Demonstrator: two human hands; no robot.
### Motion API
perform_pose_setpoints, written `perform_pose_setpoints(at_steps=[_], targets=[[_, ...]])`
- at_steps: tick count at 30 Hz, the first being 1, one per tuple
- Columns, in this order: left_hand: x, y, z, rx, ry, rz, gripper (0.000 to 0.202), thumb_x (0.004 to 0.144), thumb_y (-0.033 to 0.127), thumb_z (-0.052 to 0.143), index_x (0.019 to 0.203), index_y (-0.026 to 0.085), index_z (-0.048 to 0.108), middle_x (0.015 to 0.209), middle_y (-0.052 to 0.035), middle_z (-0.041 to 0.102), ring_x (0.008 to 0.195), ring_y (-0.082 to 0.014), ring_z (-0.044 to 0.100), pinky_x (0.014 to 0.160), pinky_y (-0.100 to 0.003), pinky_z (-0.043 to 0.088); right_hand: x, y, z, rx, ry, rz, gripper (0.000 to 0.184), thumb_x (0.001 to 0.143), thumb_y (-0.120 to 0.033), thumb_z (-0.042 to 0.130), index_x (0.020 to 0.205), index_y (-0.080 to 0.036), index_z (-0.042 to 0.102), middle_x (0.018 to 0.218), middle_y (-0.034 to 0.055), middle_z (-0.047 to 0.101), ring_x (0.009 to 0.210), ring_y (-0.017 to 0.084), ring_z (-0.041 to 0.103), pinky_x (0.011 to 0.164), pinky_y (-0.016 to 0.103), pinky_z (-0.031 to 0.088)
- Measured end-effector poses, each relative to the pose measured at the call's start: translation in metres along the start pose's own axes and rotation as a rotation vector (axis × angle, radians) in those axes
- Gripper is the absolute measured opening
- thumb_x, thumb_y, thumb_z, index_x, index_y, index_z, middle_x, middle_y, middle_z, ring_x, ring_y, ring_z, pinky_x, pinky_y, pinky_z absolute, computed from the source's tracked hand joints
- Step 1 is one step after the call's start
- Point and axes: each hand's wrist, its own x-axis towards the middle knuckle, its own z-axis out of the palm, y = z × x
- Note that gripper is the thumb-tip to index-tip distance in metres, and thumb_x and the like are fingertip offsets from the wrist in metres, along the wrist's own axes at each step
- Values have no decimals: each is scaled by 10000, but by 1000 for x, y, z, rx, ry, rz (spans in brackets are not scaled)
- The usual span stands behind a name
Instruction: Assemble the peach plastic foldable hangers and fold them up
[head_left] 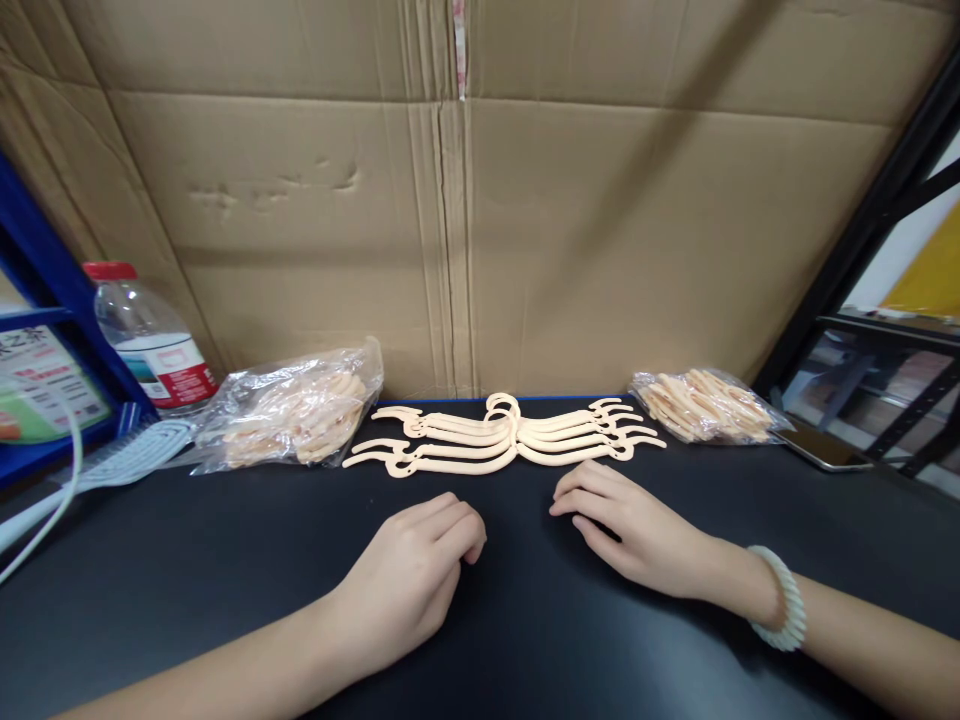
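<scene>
Several cream plastic hangers [504,438] lie overlapped in a row on the black table [187,560], just in front of the cardboard wall. My left hand [409,580] rests on the table below them, fingers curled loosely inward, holding nothing. My right hand [637,530] lies flat to the right, fingers stretched toward the hangers, its tips a little short of the nearest one. A pale bead bracelet [780,598] circles my right wrist.
A clear bag of cream hangers [289,420] lies at the left and a smaller one [705,405] at the right. A water bottle [150,340] stands by a blue shelf [45,280]. A phone [825,448] lies at the right, by a black rack [870,230].
</scene>
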Motion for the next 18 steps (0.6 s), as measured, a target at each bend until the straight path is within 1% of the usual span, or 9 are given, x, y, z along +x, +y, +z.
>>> perform_pose_setpoints(at_steps=[1,3,4,5,7,9,12,15,18], targets=[[0,0,0,-9,8,3,251,769,-34,318,778,199,411,808,-41,589,722,-188,530,625,-296,442,0,-3,-1,-9,-12,-15,243,894,-83,423,1015,-191,604,990,78,614,911,190,546,830,351,469],[1,0,0,-15,14,11,251,725,-43,320,739,203,367,774,-35,573,687,-181,511,601,-287,422,0,-8,-2,-50,-24,-47,173,886,-117,443,844,-181,598,850,60,597,787,180,507,734,339,440],[1,0,0,-13,12,13,249,706,-43,324,727,204,353,760,-34,565,675,-180,502,594,-286,414,-1,-10,-2,-79,-22,-72,189,889,-142,450,750,-182,572,770,47,572,730,174,476,692,336,417],[2,0,0,-10,6,12,246,696,-40,329,717,204,345,749,-34,556,667,-180,494,588,-286,408,-1,-11,-2,-110,-15,-102,245,896,-162,448,669,-184,535,697,33,540,683,167,441,661,334,390],[2,1,0,-5,0,8,232,708,-30,336,712,201,357,732,-34,541,656,-182,480,581,-288,399,-2,-12,-1,-160,3,-164,343,911,-166,421,571,-186,462,599,15,480,630,159,385,633,337,348],[2,1,0,2,1,7,215,754,-11,339,730,195,398,733,-38,537,656,-186,477,581,-293,399,-3,-12,-2,-169,13,-199,364,898,-139,385,538,-188,415,564,11,458,610,158,361,628,344,327],[2,2,0,16,-6,10,200,806,20,349,759,185,450,755,-46,547,674,-192,490,593,-300,408,-3,-10,-5,-98,-7,-200,307,827,-133,353,527,-199,352,566,21,461,596,164,355,615,352,314],[2,2,0,25,-7,9,204,818,25,350,754,182,463,764,-51,556,684,-194,502,597,-300,414,-2,-8,-7,-40,-23,-202,235,758,-166,348,534,-210,295,560,22,446,588,173,358,611,358,308],[2,3,0,27,-4,13,215,823,22,345,746,181,469,757,-50,560,677,-191,502,594,-297,416,-2,-8,-6,-64,-16,-188,223,732,-175,355,528,-213,273,539,18,423,580,177,345,604,354,303]])
